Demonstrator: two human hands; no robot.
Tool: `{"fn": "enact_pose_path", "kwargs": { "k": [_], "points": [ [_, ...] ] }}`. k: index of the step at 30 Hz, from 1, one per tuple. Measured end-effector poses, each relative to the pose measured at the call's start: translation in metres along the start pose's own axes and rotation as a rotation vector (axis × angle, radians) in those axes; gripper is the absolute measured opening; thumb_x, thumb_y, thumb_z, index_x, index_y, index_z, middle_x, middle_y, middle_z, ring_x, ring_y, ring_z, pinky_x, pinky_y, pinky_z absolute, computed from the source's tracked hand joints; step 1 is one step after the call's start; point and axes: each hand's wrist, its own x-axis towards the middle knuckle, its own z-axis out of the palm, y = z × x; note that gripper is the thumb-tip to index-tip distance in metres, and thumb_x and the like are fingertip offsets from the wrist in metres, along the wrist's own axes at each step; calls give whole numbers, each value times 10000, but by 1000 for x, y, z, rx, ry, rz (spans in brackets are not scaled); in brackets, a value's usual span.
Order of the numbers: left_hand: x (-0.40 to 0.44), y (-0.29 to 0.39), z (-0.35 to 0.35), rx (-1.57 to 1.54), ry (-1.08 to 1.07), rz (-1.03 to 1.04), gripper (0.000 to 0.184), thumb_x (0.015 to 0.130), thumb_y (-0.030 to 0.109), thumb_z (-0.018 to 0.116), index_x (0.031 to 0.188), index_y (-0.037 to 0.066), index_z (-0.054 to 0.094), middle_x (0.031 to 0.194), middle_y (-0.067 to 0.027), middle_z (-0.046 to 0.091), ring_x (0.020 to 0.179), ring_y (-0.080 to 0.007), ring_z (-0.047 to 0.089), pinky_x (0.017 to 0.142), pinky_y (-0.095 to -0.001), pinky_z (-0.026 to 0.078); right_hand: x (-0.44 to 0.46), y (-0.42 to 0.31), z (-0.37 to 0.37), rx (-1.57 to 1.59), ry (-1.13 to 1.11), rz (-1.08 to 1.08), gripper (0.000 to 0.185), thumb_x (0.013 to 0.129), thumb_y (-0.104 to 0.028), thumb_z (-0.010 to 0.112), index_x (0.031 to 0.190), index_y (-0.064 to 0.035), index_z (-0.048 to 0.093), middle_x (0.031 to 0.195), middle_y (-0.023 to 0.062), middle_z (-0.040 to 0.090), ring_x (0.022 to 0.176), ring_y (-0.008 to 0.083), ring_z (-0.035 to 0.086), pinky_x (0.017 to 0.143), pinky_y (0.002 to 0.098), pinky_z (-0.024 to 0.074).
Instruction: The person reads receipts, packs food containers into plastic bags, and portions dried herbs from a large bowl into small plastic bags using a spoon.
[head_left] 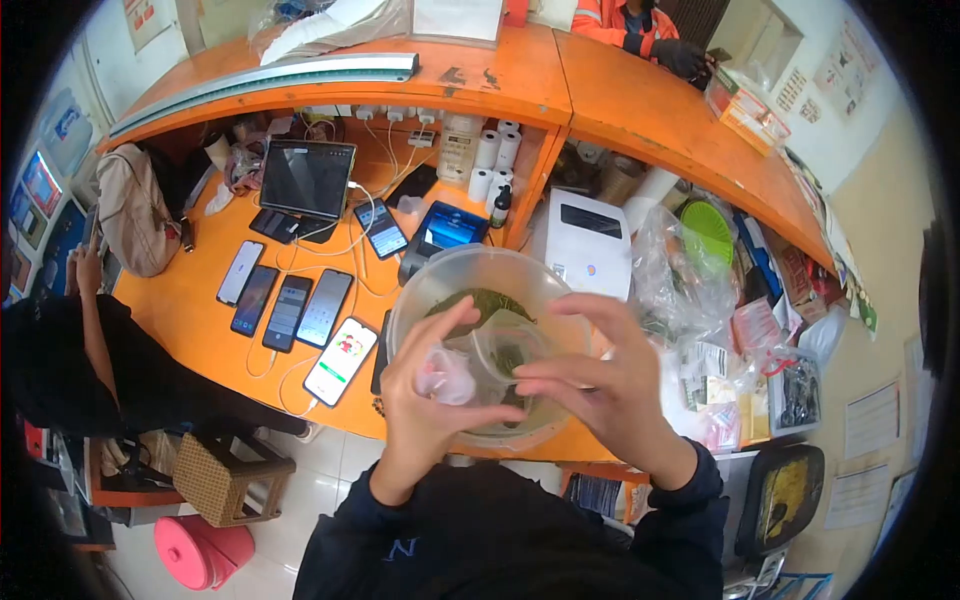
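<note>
Both hands are over a large clear round tub (412, 300) with green dried bits inside. A small clear cup (505, 335) with some green bits in it is between them. My right hand (600, 375) pinches the cup's right side with thumb and fingers. My left hand (425, 385) curves around the cup's left side, its fingers bent and thumb reaching under. A crumpled whitish-pink plastic bag (446, 376) lies against the left palm. The cup's lower part is hard to make out behind the fingers.
Several phones (340, 362) and a tablet (308, 178) stand left of the tub. A white printer (583, 243) and plastic bags (675, 270) are to the right. A person in black (130, 350) is at the left; another in orange (625, 30) stands beyond the counter (500, 75).
</note>
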Motion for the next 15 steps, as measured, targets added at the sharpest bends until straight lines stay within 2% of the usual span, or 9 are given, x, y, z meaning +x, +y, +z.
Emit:
{"fn": "enact_pose_path", "kwargs": {
  "k": [2, 3, 6, 9, 12, 15],
  "points": [
    [-4, -5, -14, -108, -117, -130, 679, 545, 60, 844, 1151, -20, 549, 1084, -114, 600, 990, -166, 568, 833, -281, 453, -3, 1, -2, 94, 11, 21, 188, 685, -109, 733, 868, -138, 698, 1048, 74, 562, 896, 222, 580, 716, 311, 484],
    [-4, -1, -14, -269, -139, -213, 560, 619, 41, 806, 1119, -24, 562, 1090, -107, 604, 979, -139, 565, 821, -264, 453, -4, 1, -4, 140, 14, 29, 187, 687, -87, 731, 865, -133, 699, 1047, 74, 565, 884, 217, 584, 711, 306, 486],
    [-3, 4, -16, -378, -199, -231, 374, 715, 20, 734, 1056, -17, 586, 1009, -96, 637, 922, -120, 586, 795, -247, 459, -7, -2, -11, 278, -138, 161, 169, 714, -58, 715, 876, -100, 694, 1041, 82, 573, 851, 198, 595, 694, 286, 493],
    [-5, 8, -11, -302, -170, -188, 216, 781, 2, 665, 988, -17, 604, 878, -81, 665, 803, -109, 614, 715, -232, 477, -7, -1, -18, 320, -128, 189, 123, 745, -56, 700, 865, -48, 679, 1024, 91, 579, 819, 203, 611, 673, 284, 497],
    [-8, 15, -6, -216, -144, -143, 143, 800, 2, 645, 938, -20, 616, 778, -75, 669, 696, -103, 618, 640, -228, 484, -9, 4, -21, 353, -131, 107, 190, 765, -38, 681, 947, -11, 631, 945, 86, 602, 824, 173, 619, 701, 285, 503],
    [-10, 17, 3, -71, -120, 9, 105, 788, -8, 648, 891, -18, 629, 746, -94, 663, 632, -124, 617, 591, -234, 481, -10, -9, -11, 690, -20, 267, 270, 779, -20, 664, 1031, -7, 566, 912, 73, 610, 827, 140, 620, 736, 275, 504]
  ]
}}
